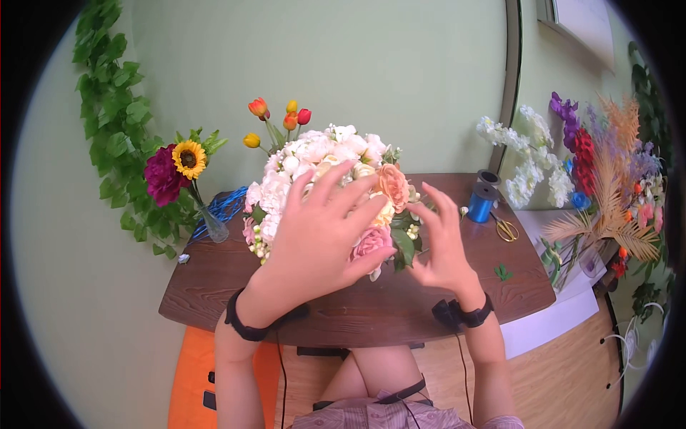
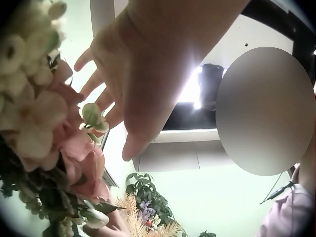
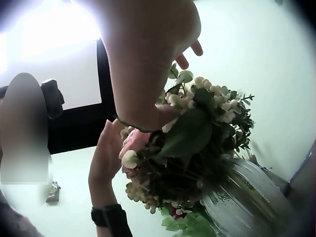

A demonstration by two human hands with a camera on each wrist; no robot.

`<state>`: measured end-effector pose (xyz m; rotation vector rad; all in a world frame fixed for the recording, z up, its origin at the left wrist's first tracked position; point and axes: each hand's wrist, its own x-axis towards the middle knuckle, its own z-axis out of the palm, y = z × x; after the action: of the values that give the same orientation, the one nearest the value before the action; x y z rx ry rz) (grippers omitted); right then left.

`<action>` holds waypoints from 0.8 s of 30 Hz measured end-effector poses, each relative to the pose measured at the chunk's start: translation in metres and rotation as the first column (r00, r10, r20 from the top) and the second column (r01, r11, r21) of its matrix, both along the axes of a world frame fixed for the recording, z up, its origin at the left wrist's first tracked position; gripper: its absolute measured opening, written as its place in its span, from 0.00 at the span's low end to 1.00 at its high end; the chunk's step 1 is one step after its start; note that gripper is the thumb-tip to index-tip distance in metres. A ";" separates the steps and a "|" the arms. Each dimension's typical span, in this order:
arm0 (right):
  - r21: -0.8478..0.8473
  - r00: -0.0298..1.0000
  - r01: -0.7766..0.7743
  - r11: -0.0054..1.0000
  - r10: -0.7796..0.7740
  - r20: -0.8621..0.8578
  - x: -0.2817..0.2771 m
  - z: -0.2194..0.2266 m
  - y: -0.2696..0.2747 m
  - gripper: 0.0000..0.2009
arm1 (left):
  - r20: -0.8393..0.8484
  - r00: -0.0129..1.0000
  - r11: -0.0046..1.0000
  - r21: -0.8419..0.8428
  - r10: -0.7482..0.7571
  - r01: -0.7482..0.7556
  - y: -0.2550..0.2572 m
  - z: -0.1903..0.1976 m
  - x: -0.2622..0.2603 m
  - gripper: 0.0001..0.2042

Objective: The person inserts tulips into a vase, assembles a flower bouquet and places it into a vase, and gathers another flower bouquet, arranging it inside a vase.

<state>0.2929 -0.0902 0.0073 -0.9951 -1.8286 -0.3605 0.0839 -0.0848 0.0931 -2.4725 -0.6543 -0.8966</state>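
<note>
A large bouquet (image 1: 314, 149) of white, cream, peach and pink flowers stands on the dark wooden table (image 1: 329, 322). Beneath it, a ribbed clear glass vase (image 3: 242, 197) shows in the right wrist view. My left hand (image 1: 311, 232) is spread over the front of the blooms, fingers straight, and partly hides them. At the bouquet's right side is my right hand (image 1: 446, 247), its fingers loosely bent and apart, with the thumb close to a broad green leaf (image 1: 402, 247). A pink rose (image 1: 373, 242) lies between the two hands in the head view.
Left on the table, a small glass vase (image 1: 214, 227) holds a sunflower (image 1: 189, 159) and a purple bloom. Tulips (image 1: 259, 108) rise behind the bouquet. To the right are a blue spool (image 1: 481, 203), scissors (image 1: 507, 229) and a loose leaf (image 1: 503, 272). More flowers (image 1: 584, 168) stand beyond.
</note>
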 end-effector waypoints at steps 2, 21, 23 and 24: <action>-0.036 0.996 0.060 0.998 -0.057 0.072 -0.002 -0.005 -0.001 0.32 | -0.039 0.998 0.999 -0.003 -0.054 0.054 0.005 -0.003 0.015 0.23; -0.147 0.728 -0.556 0.818 0.394 -0.561 -0.004 -0.035 0.043 0.49 | -0.252 0.965 0.996 0.070 0.067 -0.051 0.016 -0.006 0.047 0.16; -0.102 0.774 -0.459 0.883 0.341 -0.534 -0.004 -0.037 0.045 0.44 | -0.266 0.961 0.997 0.017 0.074 -0.072 0.016 -0.005 0.046 0.14; -0.135 0.743 -0.518 0.845 0.366 -0.560 -0.004 -0.035 0.043 0.43 | -0.270 0.960 0.997 0.017 0.072 -0.070 0.016 -0.005 0.045 0.14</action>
<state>0.2892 -0.0468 -0.0280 -0.7038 -1.5633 0.4517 0.1294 -0.0688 0.0884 -2.4854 -0.6366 -0.5194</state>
